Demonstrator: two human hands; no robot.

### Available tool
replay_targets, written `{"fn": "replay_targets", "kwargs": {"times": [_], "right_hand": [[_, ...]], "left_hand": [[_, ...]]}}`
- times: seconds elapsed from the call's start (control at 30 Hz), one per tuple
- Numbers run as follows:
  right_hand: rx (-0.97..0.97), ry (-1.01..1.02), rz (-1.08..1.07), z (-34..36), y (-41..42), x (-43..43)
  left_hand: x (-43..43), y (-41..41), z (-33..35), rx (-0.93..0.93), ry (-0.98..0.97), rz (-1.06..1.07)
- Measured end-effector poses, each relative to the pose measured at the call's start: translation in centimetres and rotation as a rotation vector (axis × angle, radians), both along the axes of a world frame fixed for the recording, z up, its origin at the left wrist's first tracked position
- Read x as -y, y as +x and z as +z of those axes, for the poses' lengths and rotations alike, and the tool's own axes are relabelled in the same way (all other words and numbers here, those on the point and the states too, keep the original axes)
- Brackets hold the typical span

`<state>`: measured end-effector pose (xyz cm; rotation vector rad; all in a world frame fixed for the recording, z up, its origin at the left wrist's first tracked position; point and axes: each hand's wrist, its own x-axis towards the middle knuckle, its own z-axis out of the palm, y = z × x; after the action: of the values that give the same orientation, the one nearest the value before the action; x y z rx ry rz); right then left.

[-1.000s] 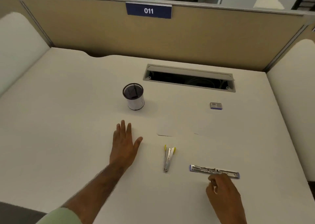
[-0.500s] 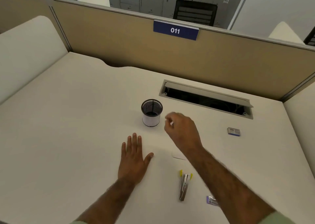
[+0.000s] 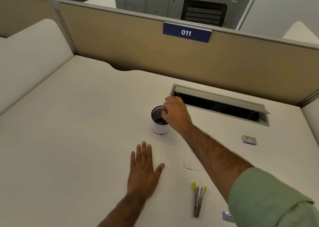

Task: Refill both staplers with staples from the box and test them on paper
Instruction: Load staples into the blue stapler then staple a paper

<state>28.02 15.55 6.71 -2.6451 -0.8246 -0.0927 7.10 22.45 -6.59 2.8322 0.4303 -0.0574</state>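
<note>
The right hand (image 3: 174,114) is held pinched over the cup (image 3: 159,121); the left hand (image 3: 143,171), at 6 o'clock, is laid flat, fingers spread.

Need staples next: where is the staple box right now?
In the head view, the staple box lies on the desk's right side, below the right end of the cable hatch, right of the mesh cup, away from both hands.

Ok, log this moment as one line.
right hand: fingers pinched over black mesh cup | left hand: flat on white desk | yellow-tipped stapler: open, untouched
</note>
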Motion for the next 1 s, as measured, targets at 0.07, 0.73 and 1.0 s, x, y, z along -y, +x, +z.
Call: {"fn": "replay_targets", "kwargs": {"times": [0.07, 0.73, 1.0], "right_hand": [[-0.016, -0.007, 0.011, -0.1, 0.1, -0.1], [-0.122, 0.182, -0.599, -6.4, -0.1, 22.7], [-0.276, 0.063, -0.825, -7.9, 0.1, 31.8]], "left_hand": [[0.0, 0.0, -0.1, 0.004, 0.004, -0.003], [0.1, 0.0, -0.5, 0.01, 0.06, -0.004], [0.8, 0.4, 1.2, 0.051, -0.072, 0.041]]}}
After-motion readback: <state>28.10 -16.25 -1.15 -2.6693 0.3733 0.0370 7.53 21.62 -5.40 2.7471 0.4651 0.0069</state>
